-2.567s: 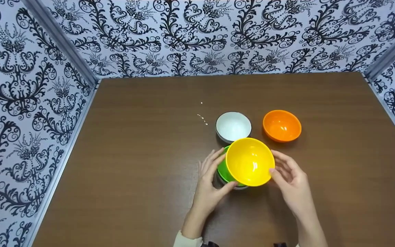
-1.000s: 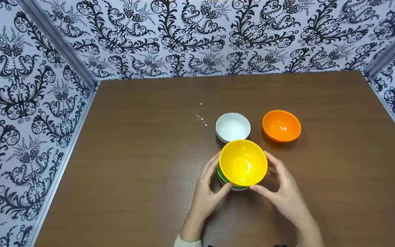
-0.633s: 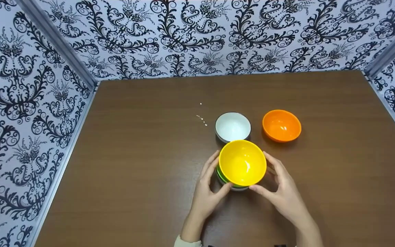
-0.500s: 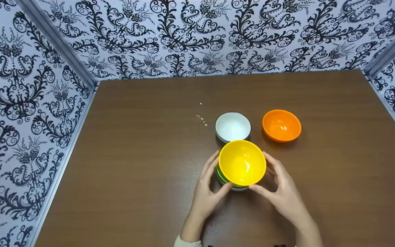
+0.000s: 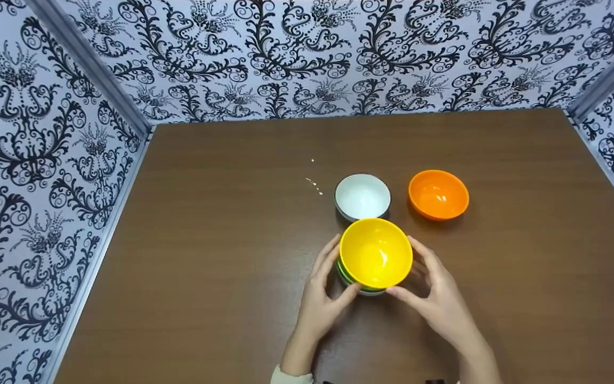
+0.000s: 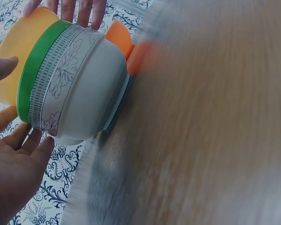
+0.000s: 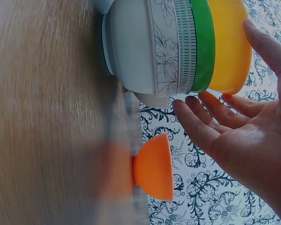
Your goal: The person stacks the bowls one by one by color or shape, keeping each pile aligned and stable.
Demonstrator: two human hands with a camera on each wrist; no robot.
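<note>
In the head view, a yellow bowl [image 5: 376,253] sits at the top of a stack near the middle of the table. Under it, the wrist views show a green bowl [image 6: 32,70], then white patterned ware with a dashed band and a floral band [image 7: 166,51]. My left hand [image 5: 320,301] holds the yellow bowl from the left, thumb at its near rim and fingers along the side. From the right my right hand [image 5: 440,298] grips the same bowl, thumb near the front rim. The stack's lower part is mostly hidden from above.
A white bowl [image 5: 362,196] stands just behind the stack, and an orange bowl [image 5: 438,194] stands to its right. Small white specks [image 5: 314,184] lie on the brown table [image 5: 205,240]. Patterned walls [image 5: 307,58] rise at the back and sides.
The yellow bowl has moved left and settled over the green bowl. My right hand has followed it, shifting its thumb to the near rim. Over the last half second almost nothing moves.
</note>
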